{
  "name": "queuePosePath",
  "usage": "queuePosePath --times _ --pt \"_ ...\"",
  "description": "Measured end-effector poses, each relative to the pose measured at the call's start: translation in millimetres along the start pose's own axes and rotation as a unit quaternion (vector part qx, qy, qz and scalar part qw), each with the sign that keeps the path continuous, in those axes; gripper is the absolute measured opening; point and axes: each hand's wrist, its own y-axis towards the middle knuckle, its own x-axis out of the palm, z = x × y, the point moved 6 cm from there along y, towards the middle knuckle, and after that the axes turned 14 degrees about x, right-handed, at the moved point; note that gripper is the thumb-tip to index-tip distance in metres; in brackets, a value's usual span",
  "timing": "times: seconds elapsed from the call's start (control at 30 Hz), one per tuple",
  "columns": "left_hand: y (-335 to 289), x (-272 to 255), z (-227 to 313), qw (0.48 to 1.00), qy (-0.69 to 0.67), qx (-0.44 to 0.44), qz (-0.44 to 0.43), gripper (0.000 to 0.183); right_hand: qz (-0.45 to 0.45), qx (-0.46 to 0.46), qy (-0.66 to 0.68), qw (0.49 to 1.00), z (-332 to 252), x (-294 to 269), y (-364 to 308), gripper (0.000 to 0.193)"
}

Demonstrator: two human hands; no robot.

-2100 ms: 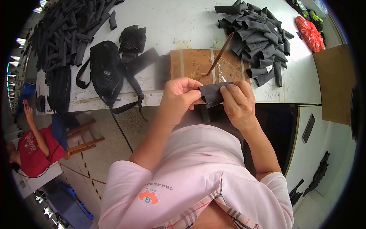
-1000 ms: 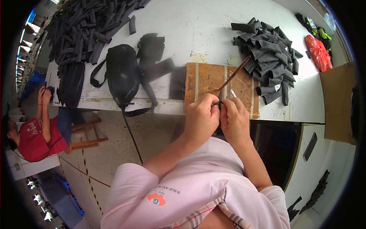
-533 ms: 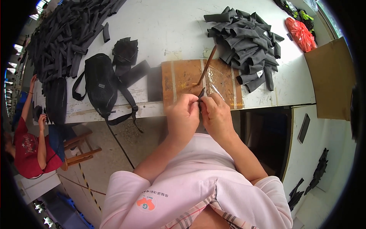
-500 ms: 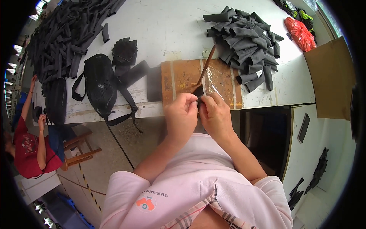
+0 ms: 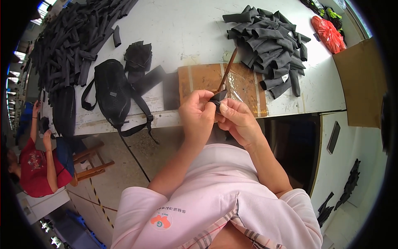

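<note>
Dark cloth piece [image 5: 218, 96] clamped between two hands at the near edge of the tabletop [image 5: 186, 37]

The grip of the left hand [image 5: 198, 115] is closed, thumb and forefinger pinching the cloth from its left side. The grip of the right hand [image 5: 240, 119] is also closed, thumb pressed on the cloth from the right. The two hands are close together, and the piece is bunched between their fingertips; its far end points away from the wearer.

Just beyond the grip, a brown stick [image 5: 229, 68] rises at a slant in front of a brown board [image 5: 203, 79]. Contact between stick and cloth cannot be determined.

Beyond the grip to the right lies a heap of dark cloth tubes [image 5: 271, 43]; farther right are a red plastic bag [image 5: 328, 34] and a cardboard box [image 5: 360, 83]. Left of the grip lies a black mesh bag [image 5: 112, 91], its strap hanging over the edge. A larger dark heap [image 5: 66, 45] lies farther left. Well apart, at far left, a co-worker in a red shirt [image 5: 41, 168] sits beside a wooden stool [image 5: 93, 168].
</note>
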Motion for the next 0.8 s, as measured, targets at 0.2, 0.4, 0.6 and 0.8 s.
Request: queuePosePath --times 0.2,0.4,0.6,0.8 --pt "-2 12 17 0.923 -0.291 -0.191 -0.164 0.033 0.007 -0.072 -0.015 0.997 -12 -7 -9 0.013" --pt "-14 17 57 0.810 -0.509 -0.173 -0.232 0.052 -0.030 -0.183 -0.145 0.972 -32 44 -44 0.017" --pt "4 -1 56 0.975 -0.173 -0.034 -0.132 0.043 0.118 -0.313 -0.310 0.890 -45 32 -39 0.015" --pt "-27 27 60 0.743 -0.549 -0.319 -0.210 0.056 -0.006 -0.228 -0.155 0.961 -33 25 -29 0.013"
